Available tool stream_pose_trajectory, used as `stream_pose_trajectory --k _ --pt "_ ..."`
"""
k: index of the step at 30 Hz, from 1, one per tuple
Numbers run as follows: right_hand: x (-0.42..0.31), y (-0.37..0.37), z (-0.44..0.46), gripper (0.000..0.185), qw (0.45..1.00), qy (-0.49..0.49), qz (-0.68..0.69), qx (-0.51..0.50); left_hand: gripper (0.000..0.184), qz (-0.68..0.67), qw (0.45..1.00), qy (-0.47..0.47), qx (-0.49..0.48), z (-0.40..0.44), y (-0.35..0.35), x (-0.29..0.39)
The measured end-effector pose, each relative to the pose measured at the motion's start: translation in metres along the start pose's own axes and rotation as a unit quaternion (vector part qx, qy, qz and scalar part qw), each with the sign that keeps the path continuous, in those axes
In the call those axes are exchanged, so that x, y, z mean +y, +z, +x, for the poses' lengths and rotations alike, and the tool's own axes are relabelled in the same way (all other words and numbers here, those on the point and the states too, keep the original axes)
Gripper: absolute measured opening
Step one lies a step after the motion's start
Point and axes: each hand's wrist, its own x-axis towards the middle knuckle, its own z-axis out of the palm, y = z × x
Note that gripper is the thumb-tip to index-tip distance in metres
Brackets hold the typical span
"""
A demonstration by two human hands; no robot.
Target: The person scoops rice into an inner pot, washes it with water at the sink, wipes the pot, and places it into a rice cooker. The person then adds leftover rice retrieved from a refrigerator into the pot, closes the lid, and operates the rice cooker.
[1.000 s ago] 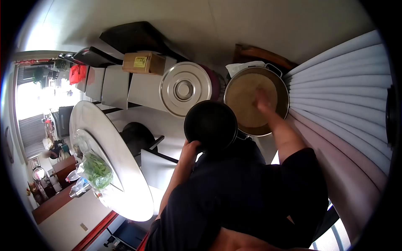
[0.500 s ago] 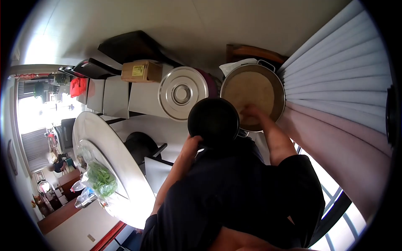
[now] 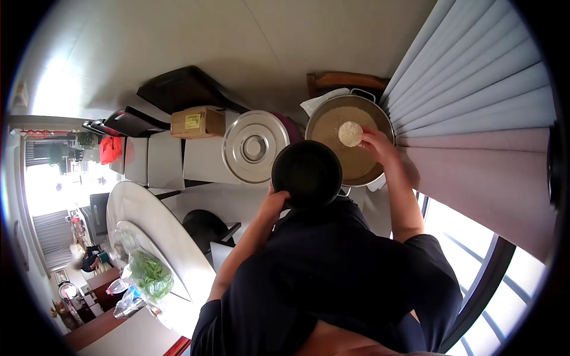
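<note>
My left hand (image 3: 276, 200) is closed on the near-left rim of a black round pot (image 3: 307, 175), whose dark inside faces up in front of my body. Over a large metal pot (image 3: 389, 118) my right hand (image 3: 375, 141) grips a small cup of rice (image 3: 350, 134), filled to a round, pale, grainy top. The cup's walls are mostly hidden under the grain and my fingers. Tan rice (image 3: 356, 166) covers the bottom of the large pot. The black pot overlaps the large pot's left rim.
Left of the large pot is a round metal lid (image 3: 254, 148). A cardboard box (image 3: 198, 123) sits on a seat by the wall. A round table (image 3: 148, 204) at left bears a bag of green vegetables (image 3: 151, 274). Pleated curtains (image 3: 475, 89) hang close on the right.
My right hand has risen out of the rice in the large pot and now holds up the filled cup. My left hand keeps hold of the black pot. The view has shifted slightly.
</note>
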Motion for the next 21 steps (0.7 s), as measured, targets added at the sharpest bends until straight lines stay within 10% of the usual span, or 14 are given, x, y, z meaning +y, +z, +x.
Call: stream_pose_trajectory --k 8,14,21 --pt "-0.058 0.126 -0.085 0.062 0.978 -0.11 -0.173 0.036 0.068 0.0 0.999 0.025 -0.044 0.009 0.009 0.004" --pt "-0.031 0.173 -0.09 0.064 0.737 -0.329 -0.59 0.043 0.065 0.005 0.997 0.02 -0.074 0.018 0.007 0.001" --pt "-0.026 0.175 -0.082 0.063 0.648 -0.409 -0.642 -0.026 0.063 0.032 0.996 0.007 -0.082 0.016 0.005 0.005"
